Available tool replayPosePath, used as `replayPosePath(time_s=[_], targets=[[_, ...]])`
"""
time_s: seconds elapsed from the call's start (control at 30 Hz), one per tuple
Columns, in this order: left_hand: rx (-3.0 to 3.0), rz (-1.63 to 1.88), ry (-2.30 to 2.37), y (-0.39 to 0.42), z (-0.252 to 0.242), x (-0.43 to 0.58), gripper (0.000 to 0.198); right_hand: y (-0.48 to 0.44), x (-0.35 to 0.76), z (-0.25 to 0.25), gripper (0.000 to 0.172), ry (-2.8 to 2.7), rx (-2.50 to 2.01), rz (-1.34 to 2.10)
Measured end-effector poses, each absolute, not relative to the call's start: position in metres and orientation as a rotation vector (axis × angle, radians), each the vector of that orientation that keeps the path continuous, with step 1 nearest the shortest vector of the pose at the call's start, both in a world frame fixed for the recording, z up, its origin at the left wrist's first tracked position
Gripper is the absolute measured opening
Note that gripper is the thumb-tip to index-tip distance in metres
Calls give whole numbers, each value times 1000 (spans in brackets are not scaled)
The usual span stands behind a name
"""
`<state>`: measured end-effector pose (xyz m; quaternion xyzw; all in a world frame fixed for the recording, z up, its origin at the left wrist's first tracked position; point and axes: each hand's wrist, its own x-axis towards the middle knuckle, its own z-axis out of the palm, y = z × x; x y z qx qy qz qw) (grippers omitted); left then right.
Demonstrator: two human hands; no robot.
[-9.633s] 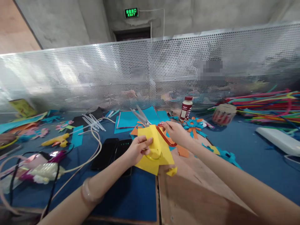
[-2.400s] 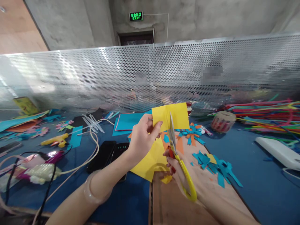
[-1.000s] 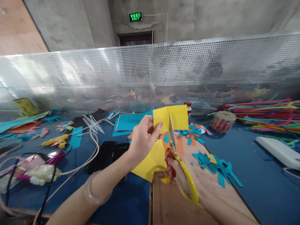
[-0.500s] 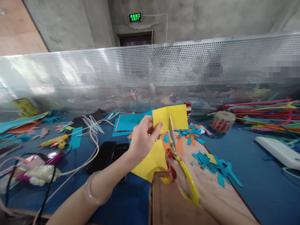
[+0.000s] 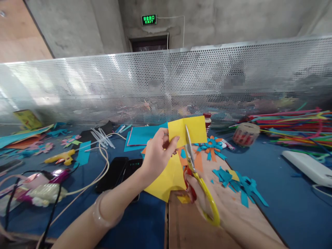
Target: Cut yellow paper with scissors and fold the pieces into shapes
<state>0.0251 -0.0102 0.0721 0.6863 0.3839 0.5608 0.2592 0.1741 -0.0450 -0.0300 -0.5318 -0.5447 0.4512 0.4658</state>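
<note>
My left hand (image 5: 157, 155) pinches the left edge of a folded yellow paper (image 5: 195, 128) and holds it upright above the table. My right hand (image 5: 207, 197) grips scissors (image 5: 193, 166) with a yellow and a red handle. Their blades point up and run along the crease in the middle of the paper. A larger yellow sheet (image 5: 168, 178) lies on the table beneath both hands.
Two dark phones (image 5: 121, 171) lie left of my hands, a yellow glue gun (image 5: 61, 158) and cables farther left. Teal and orange paper cut-outs (image 5: 237, 183) litter the wooden board (image 5: 192, 228). A tape roll (image 5: 246, 133), coloured sticks (image 5: 298, 124) and a perforated metal screen (image 5: 103, 86) stand behind.
Since the oldest frame my left hand has lifted the yellow paper upright and the scissors have come in from below. In the last second the blades have crept slightly higher in the paper.
</note>
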Motion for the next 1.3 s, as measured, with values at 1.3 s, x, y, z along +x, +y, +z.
replayPosePath(time_s=[1.3], targets=[[1885,1491,1065,-8,71,23,15,-48,170,3,18,-1432,-1302,1145]])
